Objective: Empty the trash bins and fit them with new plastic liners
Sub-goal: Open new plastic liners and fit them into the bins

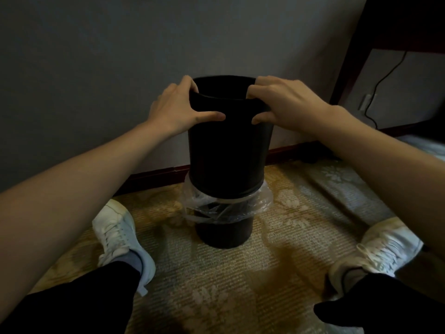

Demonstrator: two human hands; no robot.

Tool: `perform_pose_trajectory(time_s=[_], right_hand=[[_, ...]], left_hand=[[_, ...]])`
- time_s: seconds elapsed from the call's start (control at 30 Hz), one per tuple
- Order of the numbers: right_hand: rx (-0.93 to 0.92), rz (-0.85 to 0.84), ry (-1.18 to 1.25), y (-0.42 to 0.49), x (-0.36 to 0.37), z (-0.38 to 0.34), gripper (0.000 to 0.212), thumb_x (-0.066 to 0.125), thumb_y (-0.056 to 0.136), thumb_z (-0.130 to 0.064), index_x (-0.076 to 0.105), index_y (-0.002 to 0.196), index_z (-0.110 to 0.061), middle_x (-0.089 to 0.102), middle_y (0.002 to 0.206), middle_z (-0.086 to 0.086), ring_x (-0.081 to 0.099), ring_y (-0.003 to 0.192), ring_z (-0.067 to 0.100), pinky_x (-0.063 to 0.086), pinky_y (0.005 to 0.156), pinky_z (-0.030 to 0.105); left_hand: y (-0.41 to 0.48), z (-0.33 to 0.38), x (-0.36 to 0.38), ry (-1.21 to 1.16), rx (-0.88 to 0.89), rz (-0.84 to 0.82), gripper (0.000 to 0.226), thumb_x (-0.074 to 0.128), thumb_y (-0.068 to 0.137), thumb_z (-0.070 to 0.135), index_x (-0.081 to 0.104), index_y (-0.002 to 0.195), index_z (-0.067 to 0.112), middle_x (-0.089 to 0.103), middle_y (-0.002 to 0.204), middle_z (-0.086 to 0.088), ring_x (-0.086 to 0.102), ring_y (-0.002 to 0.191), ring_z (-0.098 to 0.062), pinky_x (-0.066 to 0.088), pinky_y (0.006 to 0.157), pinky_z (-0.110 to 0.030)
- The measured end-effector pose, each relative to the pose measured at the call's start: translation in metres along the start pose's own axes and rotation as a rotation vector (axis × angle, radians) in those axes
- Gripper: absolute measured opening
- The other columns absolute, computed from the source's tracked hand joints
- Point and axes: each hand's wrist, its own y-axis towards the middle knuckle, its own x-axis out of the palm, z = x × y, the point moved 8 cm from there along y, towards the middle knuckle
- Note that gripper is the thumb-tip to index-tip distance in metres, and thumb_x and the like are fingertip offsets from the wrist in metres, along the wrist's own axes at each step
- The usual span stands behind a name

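Note:
A black round bin (230, 150) stands upright with its base set into the mouth of a second black bin (224, 233) on the carpet. A clear plastic liner (262, 201) is folded over the lower bin's rim. My left hand (183, 109) grips the upper bin's rim on the left, fingers inside and thumb on the outer wall. On the right side, my right hand (284, 104) grips the same rim the same way. The inside of the upper bin looks dark; I cannot tell what it holds.
A grey wall with a dark red skirting board (154, 177) runs just behind the bins. Dark wooden furniture (356, 56) stands at the right, with a black cable (378, 83) hanging beside it. My two white shoes (120, 239) flank the bins on patterned carpet.

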Motion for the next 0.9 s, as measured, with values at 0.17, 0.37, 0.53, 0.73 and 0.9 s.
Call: perform_pose_trajectory(time_s=[0.17, 0.37, 0.53, 0.73, 0.9], right_hand=[[0.014, 0.039, -0.020, -0.007, -0.027, 0.010, 0.046, 0.072, 0.085, -0.034, 0.054, 0.124, -0.016, 0.054, 0.116, 0.006, 0.055, 0.107, 0.030, 0.037, 0.070, 0.034], [0.079, 0.045, -0.100, -0.038, -0.059, 0.034, 0.046, 0.072, 0.085, -0.032, 0.055, 0.124, -0.014, 0.053, 0.120, 0.009, 0.053, 0.113, 0.033, 0.049, 0.075, 0.049], [0.133, 0.035, -0.142, -0.078, -0.063, 0.067, 0.046, 0.073, 0.084, -0.032, 0.056, 0.122, -0.013, 0.054, 0.117, 0.010, 0.054, 0.109, 0.033, 0.044, 0.067, 0.043], [0.204, -0.027, -0.156, -0.133, -0.047, 0.113, 0.046, 0.074, 0.083, -0.034, 0.055, 0.122, -0.017, 0.055, 0.114, 0.006, 0.057, 0.103, 0.032, 0.040, 0.065, 0.036], [0.233, -0.103, -0.157, -0.172, -0.018, 0.132, 0.044, 0.074, 0.083, -0.033, 0.056, 0.120, -0.020, 0.055, 0.115, 0.004, 0.056, 0.106, 0.028, 0.038, 0.062, 0.034]], left_hand=[[0.006, 0.021, -0.016, 0.006, 0.040, 0.078, 0.088, 0.056, 0.046, 0.095, 0.040, 0.105, 0.032, 0.051, 0.106, 0.003, 0.049, 0.095, -0.019, 0.038, 0.071, -0.037], [0.017, 0.070, -0.012, -0.021, 0.105, 0.112, 0.089, 0.061, 0.049, 0.091, 0.044, 0.110, 0.028, 0.057, 0.109, 0.000, 0.056, 0.102, -0.025, 0.038, 0.074, -0.037], [0.026, 0.118, 0.020, -0.043, 0.149, 0.064, 0.087, 0.063, 0.050, 0.090, 0.046, 0.108, 0.027, 0.061, 0.113, 0.000, 0.058, 0.107, -0.026, 0.041, 0.077, -0.037], [0.029, 0.172, 0.078, -0.057, 0.203, -0.028, 0.085, 0.060, 0.046, 0.093, 0.043, 0.099, 0.029, 0.061, 0.106, 0.004, 0.059, 0.103, -0.026, 0.039, 0.074, -0.038], [0.023, 0.195, 0.133, -0.030, 0.232, -0.141, 0.087, 0.057, 0.050, 0.094, 0.043, 0.103, 0.027, 0.061, 0.103, 0.004, 0.060, 0.096, -0.024, 0.035, 0.067, -0.035]])
